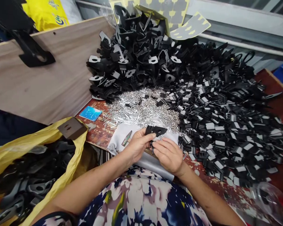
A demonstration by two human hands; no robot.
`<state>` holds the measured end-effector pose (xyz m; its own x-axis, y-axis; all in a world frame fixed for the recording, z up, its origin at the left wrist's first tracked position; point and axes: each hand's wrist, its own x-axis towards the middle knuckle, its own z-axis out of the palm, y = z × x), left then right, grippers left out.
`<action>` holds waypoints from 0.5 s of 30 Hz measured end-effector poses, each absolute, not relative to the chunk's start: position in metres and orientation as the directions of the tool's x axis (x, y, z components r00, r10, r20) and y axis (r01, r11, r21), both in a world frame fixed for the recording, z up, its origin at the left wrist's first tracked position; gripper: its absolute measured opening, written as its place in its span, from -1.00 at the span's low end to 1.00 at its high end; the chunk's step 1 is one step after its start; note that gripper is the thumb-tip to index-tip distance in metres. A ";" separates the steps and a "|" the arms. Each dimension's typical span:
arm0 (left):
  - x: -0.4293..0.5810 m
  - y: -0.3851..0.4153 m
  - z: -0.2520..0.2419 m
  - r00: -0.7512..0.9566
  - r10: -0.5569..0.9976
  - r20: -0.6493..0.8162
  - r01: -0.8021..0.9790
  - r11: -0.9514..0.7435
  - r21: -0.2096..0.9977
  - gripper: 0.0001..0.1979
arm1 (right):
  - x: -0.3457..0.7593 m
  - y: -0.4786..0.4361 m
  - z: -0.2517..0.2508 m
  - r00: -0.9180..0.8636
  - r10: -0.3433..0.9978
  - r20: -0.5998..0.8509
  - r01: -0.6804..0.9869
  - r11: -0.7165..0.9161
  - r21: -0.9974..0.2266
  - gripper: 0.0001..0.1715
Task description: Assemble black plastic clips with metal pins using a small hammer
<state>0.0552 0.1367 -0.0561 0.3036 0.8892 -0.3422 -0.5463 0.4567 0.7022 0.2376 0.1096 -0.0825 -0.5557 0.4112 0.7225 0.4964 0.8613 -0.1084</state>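
Note:
My left hand (138, 145) is closed around a black plastic part (157, 130) with a pointed end, holding it over the grey sheet (119, 133) in front of me. Close beside it, my right hand (168, 153) has its fingers bent together at the underside of the same part. A small dark piece shows between the two hands, and the right fingertips hide most of it. Just beyond the hands spreads a heap of shiny metal pins (141, 110). To their left, a small tool with a pointed blade (126, 138) lies on the grey sheet.
Small black clips (219, 128) are heaped at the right. Larger black parts (136, 59) pile up at the back. A yellow sack (81, 141) of black parts stands at the left, near a wooden board (61, 75). A blue packet (91, 113) and clear container (267, 197) lie on the table.

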 end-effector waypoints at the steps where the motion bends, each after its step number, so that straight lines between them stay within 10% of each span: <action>1: 0.055 0.137 -0.057 0.292 0.891 -0.349 -0.539 0.454 0.709 -0.65 | 0.236 0.108 -0.083 -0.552 0.417 0.722 0.496 0.860 -0.117 -0.62; 12: 0.057 0.142 -0.072 0.174 0.909 -0.380 -0.463 0.416 0.783 -0.62 | 0.214 0.095 -0.063 -0.684 0.283 0.672 0.353 0.935 -0.034 -0.83; 15: 0.064 0.157 -0.069 0.066 0.955 -0.288 -0.418 0.289 0.861 -0.61 | 0.209 0.091 -0.059 -0.701 0.342 0.625 0.243 0.940 -0.241 -0.75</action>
